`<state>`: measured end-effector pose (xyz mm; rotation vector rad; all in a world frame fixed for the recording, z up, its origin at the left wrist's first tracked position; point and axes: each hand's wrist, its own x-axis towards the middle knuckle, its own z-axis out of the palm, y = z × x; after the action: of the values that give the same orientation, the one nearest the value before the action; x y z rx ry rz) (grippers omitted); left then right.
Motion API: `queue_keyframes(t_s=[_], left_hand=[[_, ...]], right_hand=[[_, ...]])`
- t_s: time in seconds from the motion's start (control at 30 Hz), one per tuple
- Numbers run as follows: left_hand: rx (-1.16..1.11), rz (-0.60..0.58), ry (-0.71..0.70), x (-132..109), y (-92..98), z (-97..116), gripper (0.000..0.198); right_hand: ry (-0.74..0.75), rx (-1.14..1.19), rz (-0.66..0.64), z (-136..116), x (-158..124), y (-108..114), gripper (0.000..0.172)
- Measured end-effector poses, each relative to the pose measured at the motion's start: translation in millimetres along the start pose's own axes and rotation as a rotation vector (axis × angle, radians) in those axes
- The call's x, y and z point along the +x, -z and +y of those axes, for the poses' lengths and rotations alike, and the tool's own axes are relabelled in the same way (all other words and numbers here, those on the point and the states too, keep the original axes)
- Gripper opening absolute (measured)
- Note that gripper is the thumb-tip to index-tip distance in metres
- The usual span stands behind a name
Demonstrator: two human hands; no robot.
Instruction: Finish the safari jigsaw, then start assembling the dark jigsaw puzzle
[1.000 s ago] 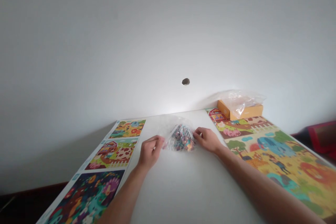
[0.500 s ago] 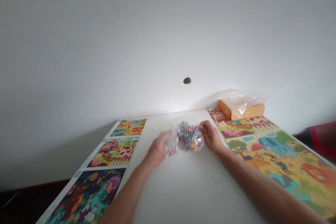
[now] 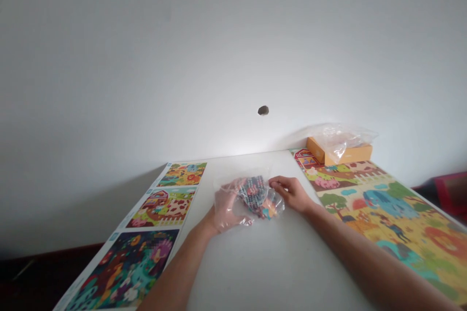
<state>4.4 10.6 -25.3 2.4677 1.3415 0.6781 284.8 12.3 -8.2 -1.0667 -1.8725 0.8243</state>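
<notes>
Carefully, the left hand (image 3: 228, 206) is resting on a clear plastic bag (image 3: 279, 204) of colourful puzzle pieces (image 3: 253, 192), its fingers veiled by film, so any grip is impossible to tell. The right hand (image 3: 290, 193) is pinching the bag with its fingers (image 3: 278, 185), mid-way across a white table (image 3: 273, 265). Well apart, printed picture cards (image 3: 162, 208) are lying along the left; at far right, an orange box (image 3: 346, 154) is sitting beside a farm-scene puzzle poster (image 3: 386, 209).
</notes>
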Motion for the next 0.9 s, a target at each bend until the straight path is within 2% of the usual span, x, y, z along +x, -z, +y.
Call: queue_keyframes(t_s=[0.07, 0.17, 0.27, 0.37, 0.47, 0.67, 0.9], left_hand=[[0.031, -0.008, -0.012, 0, 2.0, 1, 0.113], [0.080, 0.045, -0.091, -1, 7.5, 7, 0.110], [0.082, 0.075, -0.182, -4, 12.3, 17, 0.088], [0.018, 0.102, -0.250, -6, 11.5, 25, 0.069], [-0.006, 0.067, -0.303, -6, 7.7, 29, 0.065], [0.030, -0.051, -0.248, -8, 7.7, 31, 0.081], [-0.092, -0.032, -0.285, -11, 16.8, 32, 0.049]], right_hand=[[-0.004, 0.011, -0.009, -4, -1, 5, 0.043], [0.060, -0.032, -0.119, -7, -2, 11, 0.041], [0.063, -0.129, -0.186, -7, -2, 9, 0.035], [0.108, -0.108, -0.196, -6, 0, 2, 0.036], [0.153, -0.047, -0.177, -5, 2, -5, 0.036], [0.174, -0.045, -0.112, -4, -1, -10, 0.030], [0.192, -0.113, 0.042, -2, -2, -9, 0.029]])
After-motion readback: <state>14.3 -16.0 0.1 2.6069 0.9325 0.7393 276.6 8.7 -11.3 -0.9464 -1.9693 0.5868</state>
